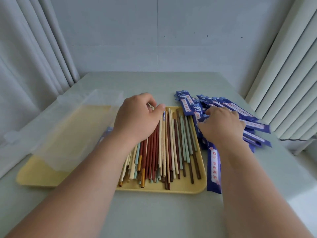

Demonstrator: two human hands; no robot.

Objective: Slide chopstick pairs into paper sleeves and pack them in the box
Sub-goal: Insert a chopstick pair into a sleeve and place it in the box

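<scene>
A yellow tray (185,188) holds several loose chopsticks (169,143) in red-brown, cream, mint and dark brown. My left hand (137,117) hovers over their far ends, thumb and fingers curled and pinching the tip of a pale chopstick. A pile of blue paper sleeves (240,110) lies right of the tray. My right hand (221,124) rests on that pile and grips one blue sleeve (213,169), which runs back under my wrist toward me. A clear plastic box (72,127) stands on the tray's left half.
The tray sits on a pale green table (154,213). Curtains hang at the left (30,57) and at the right (288,74), with a grey wall behind the table's far edge.
</scene>
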